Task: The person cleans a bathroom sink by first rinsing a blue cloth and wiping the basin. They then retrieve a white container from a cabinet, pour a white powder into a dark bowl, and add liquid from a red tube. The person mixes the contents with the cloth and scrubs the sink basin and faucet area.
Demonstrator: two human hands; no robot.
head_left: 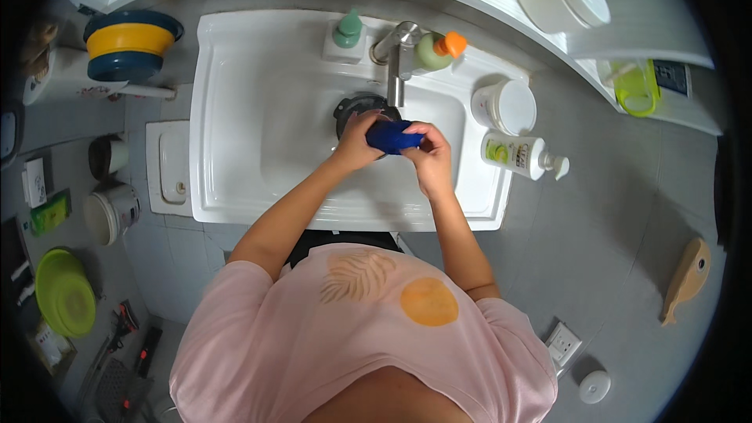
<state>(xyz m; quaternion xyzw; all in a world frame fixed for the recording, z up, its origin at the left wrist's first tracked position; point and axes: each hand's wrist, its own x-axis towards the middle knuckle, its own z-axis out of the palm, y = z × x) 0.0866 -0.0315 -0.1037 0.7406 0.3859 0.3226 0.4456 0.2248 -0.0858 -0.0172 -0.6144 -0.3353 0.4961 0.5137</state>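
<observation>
Over the white sink (274, 180), my left hand (358, 141) and my right hand (430, 155) both grip a small dark blue object (389, 137). It is smooth and rounded, and its exact kind does not show. My left fingers close round its left end, while my right fingers pinch its right end. A dark round piece (355, 108) lies in the basin just behind and below my hands, partly covered by them. The metal faucet (400, 66) points down right behind the blue object. No running water can be made out.
At the sink's back edge stand a green-topped pump bottle (348, 30) and a green bottle with an orange top (439, 49). A white tub (505, 107) and a white pump bottle (517, 154) occupy the right rim. A white shelf (470, 0) spans the far side.
</observation>
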